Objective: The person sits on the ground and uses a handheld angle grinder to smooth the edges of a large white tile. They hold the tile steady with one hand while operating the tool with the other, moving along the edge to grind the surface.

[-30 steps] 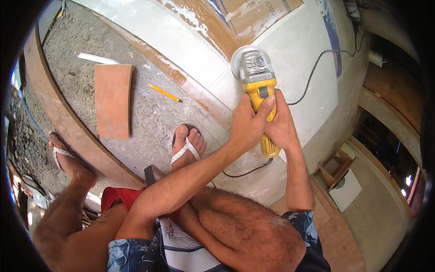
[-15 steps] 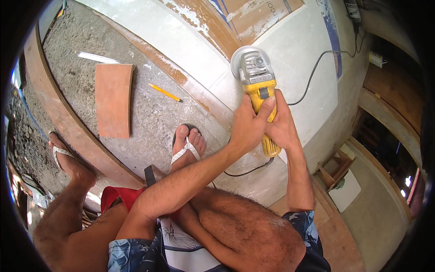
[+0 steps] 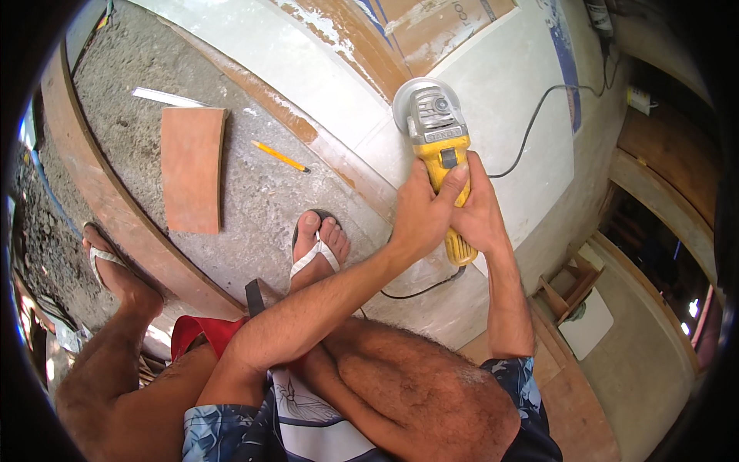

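Observation:
Both my hands are wrapped around a yellow-and-grey angle grinder [image 3: 439,123]. My left hand [image 3: 418,212] closes on the body from the left side. From the right, my right hand [image 3: 480,212] grips it, and a thumb lies just below the dark switch. The grinder's round pale disc [image 3: 401,104] shows around the metal head, over the seam between a white panel [image 3: 493,92] and a brown strip. I cannot tell whether the disc touches the surface. A black cord leaves the grinder's lower end.
A reddish-brown board [image 3: 192,169], a yellow pencil [image 3: 281,156] and a thin white strip [image 3: 169,98] lie on the rough concrete to the left. A black cable [image 3: 531,119] loops across the panel. Beyond a curved plank [image 3: 115,192] is my left foot; wooden shelving stands at right.

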Demonstrator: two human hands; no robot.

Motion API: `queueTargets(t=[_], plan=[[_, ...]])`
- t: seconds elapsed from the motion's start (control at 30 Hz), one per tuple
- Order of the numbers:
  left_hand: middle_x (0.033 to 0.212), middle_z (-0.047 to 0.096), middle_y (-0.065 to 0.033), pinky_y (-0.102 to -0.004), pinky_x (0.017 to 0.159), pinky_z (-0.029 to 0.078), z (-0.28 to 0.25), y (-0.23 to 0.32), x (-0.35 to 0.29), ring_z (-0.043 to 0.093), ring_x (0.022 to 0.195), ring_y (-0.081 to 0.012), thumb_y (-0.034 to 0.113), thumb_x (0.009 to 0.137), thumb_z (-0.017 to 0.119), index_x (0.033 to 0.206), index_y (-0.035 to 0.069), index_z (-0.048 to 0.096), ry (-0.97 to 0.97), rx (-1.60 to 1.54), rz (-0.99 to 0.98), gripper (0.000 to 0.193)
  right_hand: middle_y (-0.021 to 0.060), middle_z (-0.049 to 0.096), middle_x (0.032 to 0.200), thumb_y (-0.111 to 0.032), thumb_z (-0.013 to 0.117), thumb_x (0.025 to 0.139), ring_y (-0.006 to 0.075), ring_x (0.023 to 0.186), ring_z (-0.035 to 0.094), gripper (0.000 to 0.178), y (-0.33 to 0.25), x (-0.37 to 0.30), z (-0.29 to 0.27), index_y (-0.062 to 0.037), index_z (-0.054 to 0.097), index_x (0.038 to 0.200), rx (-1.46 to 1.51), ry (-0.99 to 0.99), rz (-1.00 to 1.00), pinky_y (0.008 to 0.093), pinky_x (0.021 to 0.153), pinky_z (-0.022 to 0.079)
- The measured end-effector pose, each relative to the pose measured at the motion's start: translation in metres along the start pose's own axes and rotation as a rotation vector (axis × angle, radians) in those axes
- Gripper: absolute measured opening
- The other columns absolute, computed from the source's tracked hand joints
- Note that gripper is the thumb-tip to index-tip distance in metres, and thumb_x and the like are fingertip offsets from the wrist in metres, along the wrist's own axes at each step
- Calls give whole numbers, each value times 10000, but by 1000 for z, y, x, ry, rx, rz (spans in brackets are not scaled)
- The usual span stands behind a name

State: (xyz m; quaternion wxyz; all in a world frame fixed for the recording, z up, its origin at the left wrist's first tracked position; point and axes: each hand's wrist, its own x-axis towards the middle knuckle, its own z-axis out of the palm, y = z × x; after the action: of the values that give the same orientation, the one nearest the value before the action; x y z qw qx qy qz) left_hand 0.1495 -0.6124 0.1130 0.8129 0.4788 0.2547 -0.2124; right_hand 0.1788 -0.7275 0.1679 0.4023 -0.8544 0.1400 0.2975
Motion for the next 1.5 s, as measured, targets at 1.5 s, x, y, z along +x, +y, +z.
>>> queueTargets(t=[1.5], plan=[[1179, 769, -137, -370, 954, 567, 6, 13, 4, 708, 1071, -178, 473, 1120, 704, 1330, -44, 636, -27, -26, -91, 562, 181, 745, 1175, -82, 816, 854, 275, 1082, 733, 575, -14, 6, -14, 3, 555, 1358, -69, -38, 13, 417, 944, 591]])
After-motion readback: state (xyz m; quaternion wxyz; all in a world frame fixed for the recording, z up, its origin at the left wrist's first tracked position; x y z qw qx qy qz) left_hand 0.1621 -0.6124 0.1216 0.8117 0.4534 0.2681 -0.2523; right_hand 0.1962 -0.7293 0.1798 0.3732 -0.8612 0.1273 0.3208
